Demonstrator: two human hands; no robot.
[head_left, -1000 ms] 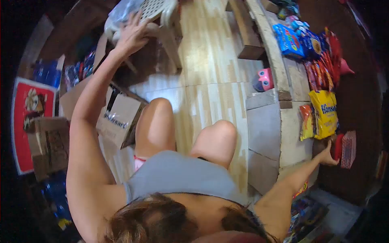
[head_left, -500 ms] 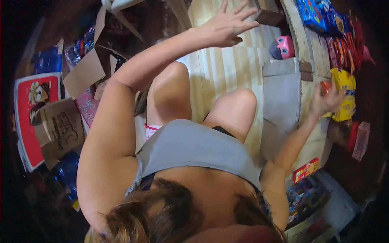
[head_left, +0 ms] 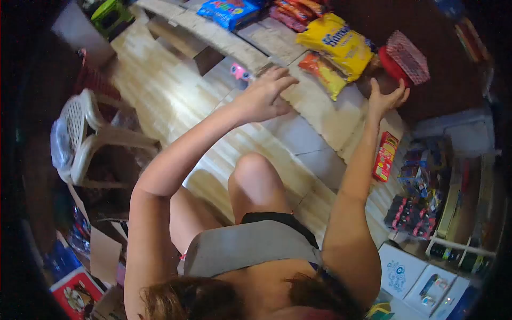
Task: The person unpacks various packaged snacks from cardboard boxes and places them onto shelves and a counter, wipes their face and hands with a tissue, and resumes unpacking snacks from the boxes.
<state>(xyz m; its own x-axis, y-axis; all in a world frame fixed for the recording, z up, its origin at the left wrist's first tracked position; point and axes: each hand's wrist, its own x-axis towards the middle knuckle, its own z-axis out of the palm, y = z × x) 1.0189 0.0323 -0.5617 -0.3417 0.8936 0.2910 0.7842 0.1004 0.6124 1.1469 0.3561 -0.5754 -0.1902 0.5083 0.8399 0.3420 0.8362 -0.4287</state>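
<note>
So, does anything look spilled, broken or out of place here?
Nothing looks clearly spilled or broken. One oddity: just beyond the left hand, a pink thing with big eyes sits low beside the ledge, apart from goods like the yellow pack on top. I can't tell what it is.

Right hand (head_left: 388, 98): over the pale worktop (head_left: 337, 114), just short of a red mesh-patterned container (head_left: 409, 57); contact cannot be confirmed. Ahead and left of this hand: a large yellow plastic pack (head_left: 341, 48). Between both hands, against that pack: a smaller orange-and-yellow plastic packet (head_left: 324, 74). Nearer the body than the right hand: a red rectangular box (head_left: 385, 156). Left hand (head_left: 266, 97): at the worktop's edge. Farther ahead, on the worktop: a blue plastic pack (head_left: 228, 12). Just beyond the left hand: a pink rounded object (head_left: 238, 70). Well left of it: a white plastic chair (head_left: 106, 138).
</note>
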